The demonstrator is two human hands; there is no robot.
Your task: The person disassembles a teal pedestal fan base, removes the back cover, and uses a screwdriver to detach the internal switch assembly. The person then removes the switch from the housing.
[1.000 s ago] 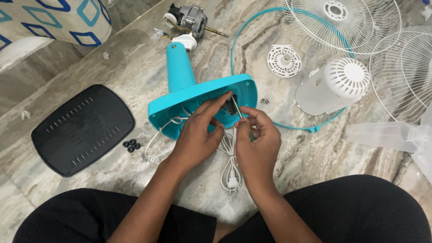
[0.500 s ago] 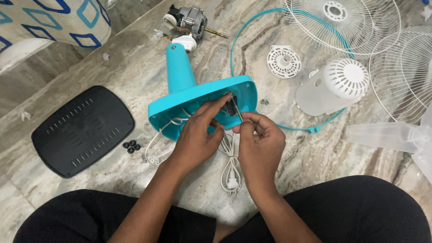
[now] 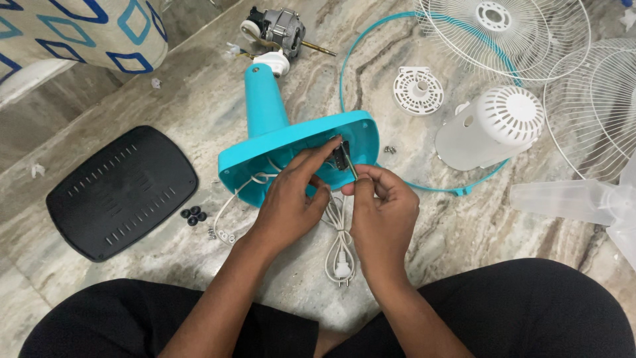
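Over the overturned teal plastic fan base (image 3: 285,149), the left hand (image 3: 291,202) pinches a small black switch part (image 3: 340,158); the right hand (image 3: 383,211), fingers curled, grips a thin screwdriver (image 3: 350,167).

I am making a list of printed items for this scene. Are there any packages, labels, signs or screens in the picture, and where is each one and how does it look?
None can be seen: no package, label, sign or screen.
The floor holds only loose fan parts around the turquoise fan base, where the left hand and right hand work.
The patterned cloth at top left shows blue diamond shapes, no print.
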